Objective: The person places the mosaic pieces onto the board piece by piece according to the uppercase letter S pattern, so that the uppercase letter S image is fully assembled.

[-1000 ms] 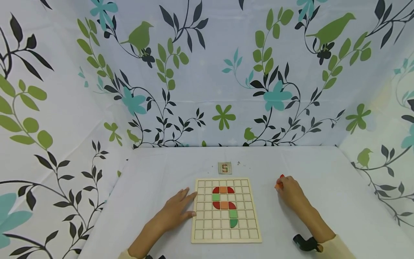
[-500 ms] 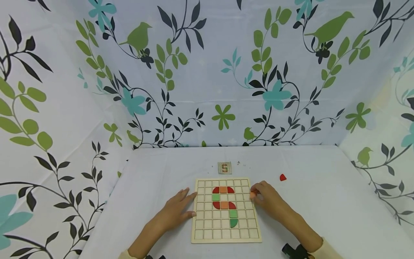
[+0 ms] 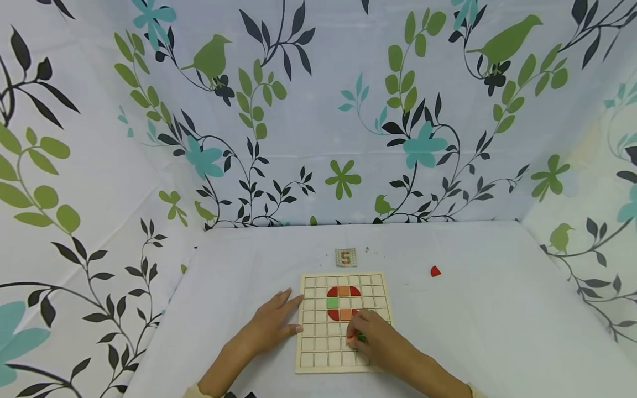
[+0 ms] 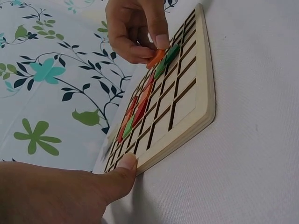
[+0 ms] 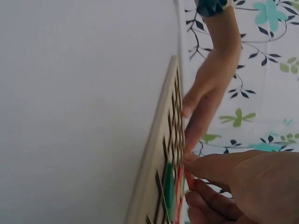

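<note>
A wooden grid board lies on the white table, with red, orange and green tiles set in its squares in a curving shape. My left hand rests at the board's left edge, fingers spread and thumb on the rim. Over the lower middle of the grid, my right hand pinches an orange tile between thumb and fingers. In the left wrist view that tile is right beside the dark green rounded tile and the light green tile. From the head view, my right hand covers most of these.
A loose red tile lies on the table right of the board. Behind the board is a small pattern card showing a similar curved figure on a grid. A patterned cloth hangs behind and at both sides.
My right hand has carried the orange tile from the right of the table leftward over the board's lower squares. The red tile stayed behind. My left hand has kept its place.
</note>
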`<state>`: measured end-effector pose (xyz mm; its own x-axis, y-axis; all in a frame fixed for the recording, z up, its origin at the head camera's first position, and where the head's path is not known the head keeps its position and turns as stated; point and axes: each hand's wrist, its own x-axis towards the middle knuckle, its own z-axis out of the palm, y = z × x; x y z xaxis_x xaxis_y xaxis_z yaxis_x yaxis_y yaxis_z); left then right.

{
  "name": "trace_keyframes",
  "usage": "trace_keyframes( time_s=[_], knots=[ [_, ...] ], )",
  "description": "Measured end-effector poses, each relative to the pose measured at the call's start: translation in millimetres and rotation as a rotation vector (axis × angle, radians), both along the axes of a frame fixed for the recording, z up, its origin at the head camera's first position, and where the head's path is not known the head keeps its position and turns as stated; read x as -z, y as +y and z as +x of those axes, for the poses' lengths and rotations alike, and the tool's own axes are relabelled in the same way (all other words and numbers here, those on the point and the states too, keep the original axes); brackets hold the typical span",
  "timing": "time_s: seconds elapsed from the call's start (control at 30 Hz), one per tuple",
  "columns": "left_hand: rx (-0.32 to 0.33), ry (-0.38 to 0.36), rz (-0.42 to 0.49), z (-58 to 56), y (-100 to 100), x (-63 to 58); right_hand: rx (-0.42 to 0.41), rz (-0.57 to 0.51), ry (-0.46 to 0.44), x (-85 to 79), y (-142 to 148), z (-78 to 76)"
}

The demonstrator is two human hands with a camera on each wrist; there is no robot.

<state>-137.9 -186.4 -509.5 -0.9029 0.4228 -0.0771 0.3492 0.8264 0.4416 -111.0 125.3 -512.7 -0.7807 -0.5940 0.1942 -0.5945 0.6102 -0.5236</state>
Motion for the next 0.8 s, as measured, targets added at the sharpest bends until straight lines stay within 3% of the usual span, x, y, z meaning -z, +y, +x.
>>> trace_keyframes(
  time_s=[0.8],
  knots=[
    [-0.006,0.012,-0.006,-0.4,-0.7,3.2,0.042,0.059,0.101,7.3,-5.5,10.4]
  ],
)
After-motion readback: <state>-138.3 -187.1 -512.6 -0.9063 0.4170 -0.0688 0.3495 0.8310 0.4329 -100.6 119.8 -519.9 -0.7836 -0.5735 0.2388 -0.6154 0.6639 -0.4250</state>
